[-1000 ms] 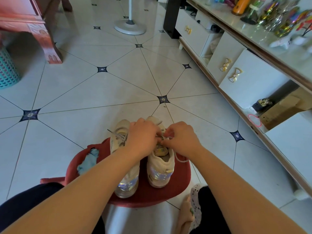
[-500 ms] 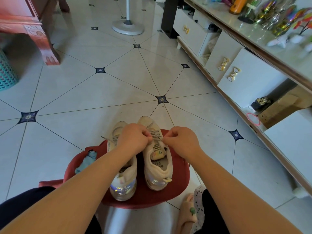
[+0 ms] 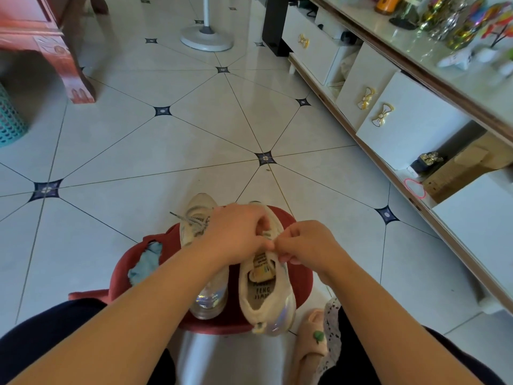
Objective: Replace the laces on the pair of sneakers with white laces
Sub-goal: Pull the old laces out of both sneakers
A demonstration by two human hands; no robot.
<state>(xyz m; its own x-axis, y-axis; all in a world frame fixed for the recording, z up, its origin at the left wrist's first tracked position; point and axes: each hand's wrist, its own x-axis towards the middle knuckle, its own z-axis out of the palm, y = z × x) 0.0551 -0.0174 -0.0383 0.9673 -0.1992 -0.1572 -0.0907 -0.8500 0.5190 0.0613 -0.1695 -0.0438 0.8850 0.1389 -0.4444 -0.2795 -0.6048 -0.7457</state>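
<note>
Sneaker (image 3: 263, 297) drawn nearer, cream, left hand (image 3: 236, 236), right hand (image 3: 308, 245) pinching lace (image 3: 267, 234)

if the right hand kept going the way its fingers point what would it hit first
Most likely the left hand: the right hand points left, its curled fingers almost against it, both pinching at the right-side sneaker. Depth is unclear.

Round dark-red stool (image 3: 303, 276) stands on pale tiled floor (image 3: 166, 151) with dark diamond insets. On stool: left sneaker (image 3: 200, 208), toe pointing away, grey lace (image 3: 188, 220) loose at its front. Right sneaker (image 3: 265, 297) just beside it, heel overhanging stool's near rim. Crumpled blue cloth (image 3: 145, 263) at stool's left edge. On floor: pink slipper (image 3: 311, 348) just near-right of stool, white fan base (image 3: 206, 37) well beyond stool, teal basket (image 3: 8, 120) far left of stool, low white cabinet (image 3: 416, 129) right of stool.
</note>
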